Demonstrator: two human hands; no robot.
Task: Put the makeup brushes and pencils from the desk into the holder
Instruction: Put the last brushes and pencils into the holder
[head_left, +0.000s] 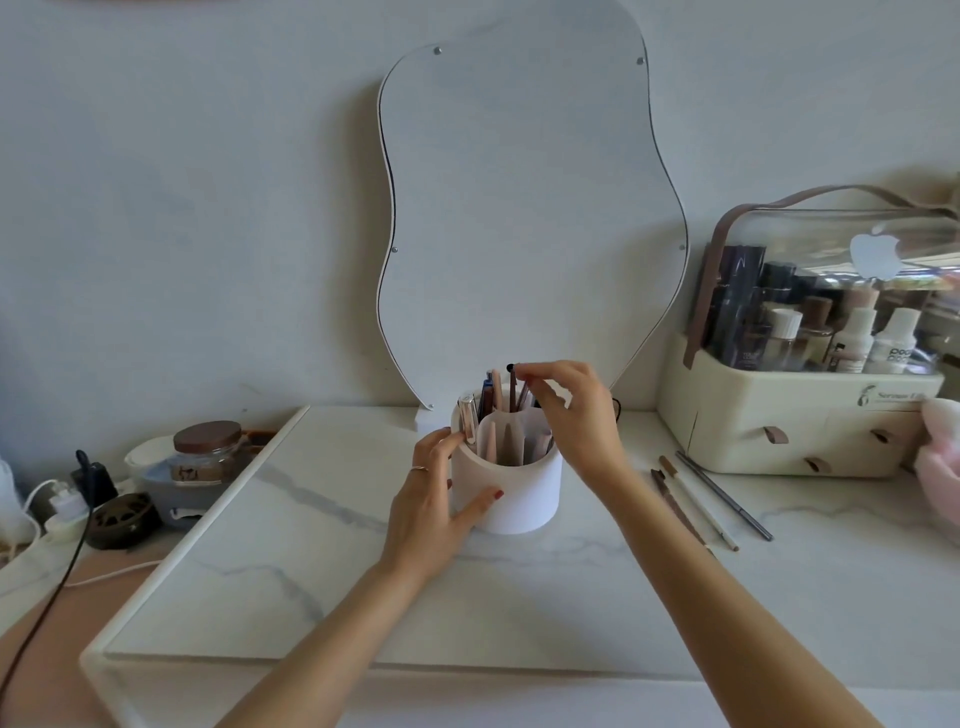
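Note:
A white round holder (519, 493) stands in the middle of the marble desk, with several pencils and brushes upright in its compartments. My left hand (436, 493) wraps the holder's left side, thumb on its front wall. My right hand (571, 415) hovers over the holder's rim, fingertips pinching the top of a brown pencil (513, 389) that stands in the holder. On the desk to the right lie three more items: a dark brown pencil (675, 501), a white-handled brush (698, 504) and a grey pencil (724, 496).
A wavy mirror (530, 208) leans on the wall behind the holder. A cream cosmetics organiser (800, 415) with a clear lid stands at the right. At the left are a glass jar (208, 452), plugs and cables (67, 509).

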